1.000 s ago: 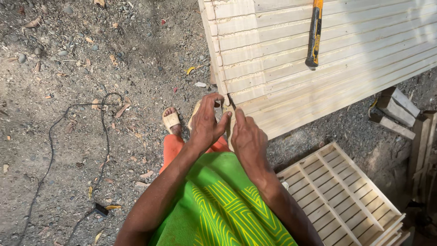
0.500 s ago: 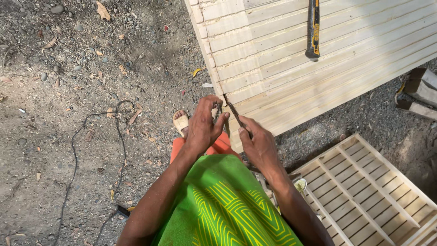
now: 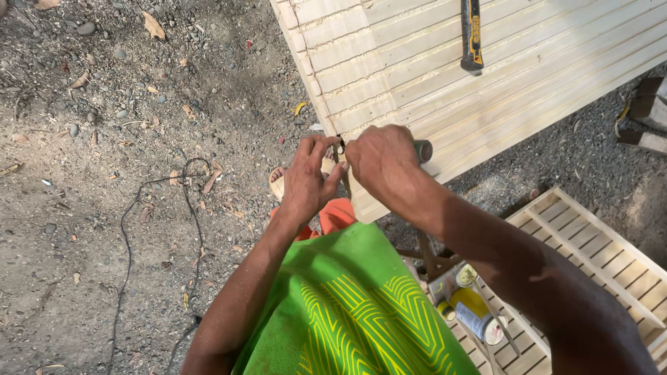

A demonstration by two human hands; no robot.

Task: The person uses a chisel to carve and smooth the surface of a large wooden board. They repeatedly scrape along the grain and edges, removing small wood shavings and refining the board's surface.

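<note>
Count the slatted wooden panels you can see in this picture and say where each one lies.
2. A large slatted panel fills the upper right, a hammer lying on it; both hands work at its near corner. A smaller slatted panel lies on the ground at lower right. Others may lie outside the frame.

My left hand (image 3: 309,182) reaches up from below on a bare forearm, back of the hand facing me, wrist straight. Its fingers (image 3: 321,147) are curled and pinched together at the tips, thumb stretched out to the right. My right hand (image 3: 383,161) comes in from the lower right on a bare arm that slants across, wrist bent a little downward. Its fingers are folded into a tight fist, knuckles up. The two hands sit just beside each other, the fingertips of both nearly meeting. Both elbows are bent, forearms converging.
</note>
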